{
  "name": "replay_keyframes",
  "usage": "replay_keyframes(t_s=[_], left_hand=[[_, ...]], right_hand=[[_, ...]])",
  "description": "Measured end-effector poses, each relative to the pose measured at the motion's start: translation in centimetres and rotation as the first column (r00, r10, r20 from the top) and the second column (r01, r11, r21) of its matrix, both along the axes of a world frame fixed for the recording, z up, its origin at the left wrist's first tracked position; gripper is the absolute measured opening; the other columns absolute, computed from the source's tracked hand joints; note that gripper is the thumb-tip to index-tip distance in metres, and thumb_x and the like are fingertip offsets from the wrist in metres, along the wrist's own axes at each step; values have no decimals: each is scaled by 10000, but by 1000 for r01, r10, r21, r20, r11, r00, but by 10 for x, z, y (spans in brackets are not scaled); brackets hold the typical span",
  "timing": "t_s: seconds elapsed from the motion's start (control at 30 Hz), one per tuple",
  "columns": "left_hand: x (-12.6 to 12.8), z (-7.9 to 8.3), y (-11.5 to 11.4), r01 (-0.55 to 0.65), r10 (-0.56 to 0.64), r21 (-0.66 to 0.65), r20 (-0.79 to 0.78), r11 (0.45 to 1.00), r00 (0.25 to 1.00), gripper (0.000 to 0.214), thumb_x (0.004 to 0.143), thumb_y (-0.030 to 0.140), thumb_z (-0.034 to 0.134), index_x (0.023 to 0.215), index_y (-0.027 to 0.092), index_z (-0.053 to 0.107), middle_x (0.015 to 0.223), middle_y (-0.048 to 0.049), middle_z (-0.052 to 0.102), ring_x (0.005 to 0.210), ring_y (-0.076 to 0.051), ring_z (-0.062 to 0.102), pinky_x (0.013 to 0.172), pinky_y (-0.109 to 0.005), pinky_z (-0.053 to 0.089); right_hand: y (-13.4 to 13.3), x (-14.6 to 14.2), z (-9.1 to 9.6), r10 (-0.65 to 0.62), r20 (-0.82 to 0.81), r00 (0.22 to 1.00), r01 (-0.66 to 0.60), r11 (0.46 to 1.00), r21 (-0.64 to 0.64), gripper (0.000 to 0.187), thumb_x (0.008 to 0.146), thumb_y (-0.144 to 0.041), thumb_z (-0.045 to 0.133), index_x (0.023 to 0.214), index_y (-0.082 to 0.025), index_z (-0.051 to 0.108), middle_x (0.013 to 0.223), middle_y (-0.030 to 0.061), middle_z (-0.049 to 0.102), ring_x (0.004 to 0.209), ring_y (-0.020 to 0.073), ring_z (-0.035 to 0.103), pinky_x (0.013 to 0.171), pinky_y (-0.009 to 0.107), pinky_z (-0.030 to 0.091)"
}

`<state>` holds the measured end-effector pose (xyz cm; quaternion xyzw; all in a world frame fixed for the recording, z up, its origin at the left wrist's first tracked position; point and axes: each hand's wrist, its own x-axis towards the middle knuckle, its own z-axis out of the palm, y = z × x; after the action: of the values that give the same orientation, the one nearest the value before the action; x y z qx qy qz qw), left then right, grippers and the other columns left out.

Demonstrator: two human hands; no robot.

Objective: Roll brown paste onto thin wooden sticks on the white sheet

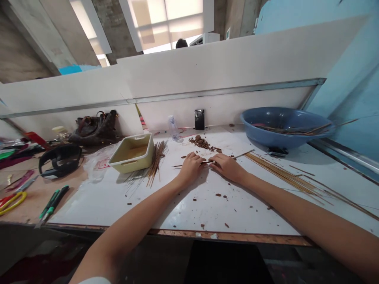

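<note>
Though bag print (99,163) unreadable, L hand (191,169) & R hand (227,167) half-shut on thin stick (244,154)

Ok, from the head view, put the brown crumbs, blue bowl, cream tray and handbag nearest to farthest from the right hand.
From the right hand:
1. Brown crumbs, ahead and left
2. Blue bowl, ahead and right
3. Cream tray, left
4. Handbag, far left

thin stick (241,154): middle hidden by left hand (191,167) and right hand (227,167) | brown crumbs (201,142): too small to identify | coloured strips (12,152): cut off by left edge
</note>
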<state>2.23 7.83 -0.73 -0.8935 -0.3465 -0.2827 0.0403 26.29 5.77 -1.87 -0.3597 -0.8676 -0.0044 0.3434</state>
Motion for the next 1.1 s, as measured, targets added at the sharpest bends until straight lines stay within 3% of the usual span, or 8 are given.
replay_keyframes(t_s=[0.23, 0.57, 0.77, 1.1], left_hand=[[1, -2, -4, 90, -91, 77, 15, 993, 996, 158, 1081, 275, 682, 1049, 227, 830, 920, -85, 810, 1018, -285, 717, 1050, -495, 562], [3, 6, -12, 32, -34, -41, -49, 999, 998, 284, 1126, 348, 591, 1044, 252, 845, 944, -101, 809, 1027, -288, 698, 1001, -488, 582], [2, 5, -11, 30, -31, -52, -23, 998, 999, 295, 1135, 334, 574, 1069, 252, 849, 959, -94, 814, 1033, -284, 694, 1001, -475, 585], [1, 5, -11, 35, -35, -81, 1, 996, 999, 295, 1129, 337, 576, 1071, 250, 851, 970, -93, 824, 1021, -286, 686, 990, -484, 588]], right_hand=[[-10, -5, 4, -15, 28, 999, 13, 997, 76, 302, 1175, -384, 520, 1121, -205, 757, 1020, 119, 813, 978, 308, 736, 929, 467, 596], [-9, -4, 4, 29, -19, 999, -29, 1000, 7, 396, 1186, -418, 482, 1096, -213, 809, 960, 116, 812, 941, 284, 735, 887, 447, 620], [-5, 3, 1, 21, -39, 999, -19, 999, 39, 372, 1170, -441, 532, 1235, -185, 794, 1111, 156, 837, 1044, 313, 769, 966, 481, 624], [-9, 3, 5, 63, -115, 991, -65, 998, -14, 339, 1173, -377, 524, 1187, -231, 830, 1065, 103, 851, 1000, 281, 767, 939, 459, 636]])
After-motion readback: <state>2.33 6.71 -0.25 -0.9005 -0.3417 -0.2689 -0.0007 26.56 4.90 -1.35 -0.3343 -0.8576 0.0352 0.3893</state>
